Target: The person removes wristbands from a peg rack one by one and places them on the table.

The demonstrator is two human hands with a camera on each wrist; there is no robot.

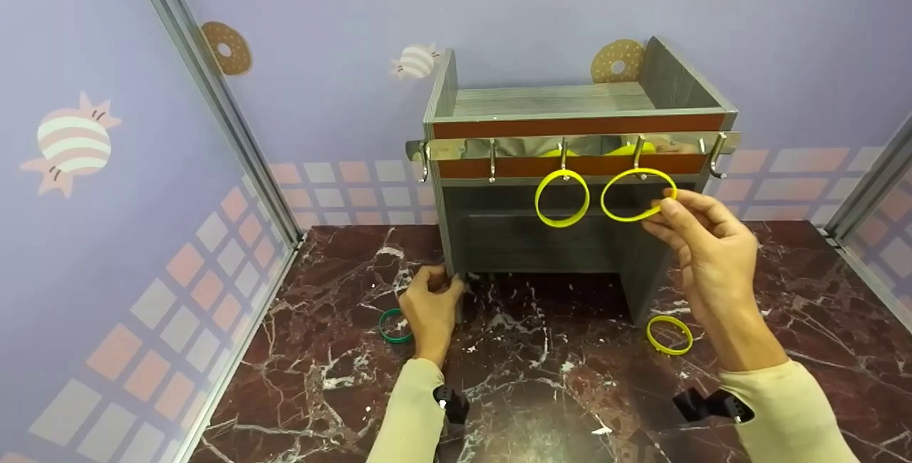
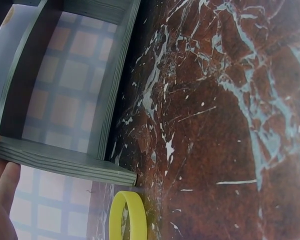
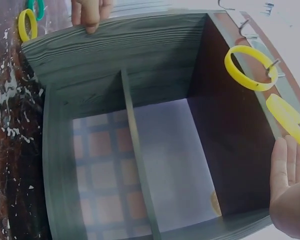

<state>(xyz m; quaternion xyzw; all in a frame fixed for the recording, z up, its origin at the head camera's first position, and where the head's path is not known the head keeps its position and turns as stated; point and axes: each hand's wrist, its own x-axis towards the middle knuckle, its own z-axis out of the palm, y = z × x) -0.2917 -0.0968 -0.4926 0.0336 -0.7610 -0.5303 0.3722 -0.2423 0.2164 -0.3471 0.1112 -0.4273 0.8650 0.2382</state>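
Your R hand point(image 1: 712, 256) pinches the yellow ring point(image 1: 627, 219) at its right edge, thumb against fingers, and that ring is up at the hook rail point(image 1: 456, 149), by the second hook from the right point(image 1: 639, 153); the top rim is at the hook's tip, but can't tell if it's caught there. Your L hand point(image 1: 432, 310) grips the shelf unit point(image 1: 450, 235) low on its left side panel, thumb on one face & fingers on the other, which should help steady it. To do this well, I'd get the upper rim behind the upturned tip, lower it into the bend, & check the hook takes the weight before you loosen that pinch. Squeeze lightly, b/c the thin band prob. flexes. Mind the hanging ring point(image 1: 563, 223) on the middle hook point(image 1: 563, 153) (it's just beside yours, so a sideways swing could knock it). As for dir.: in the head view the held ring's opening faces roughly toward you, & it shows as an oval w/ its long axis approx. horiz., along the rail, pinched end a touch higher. Down on the table point(image 1: 499, 392), a second yellow band point(image 1: 668, 352) lies toward the right, a green ring point(image 1: 394, 340) just beside your L hand.
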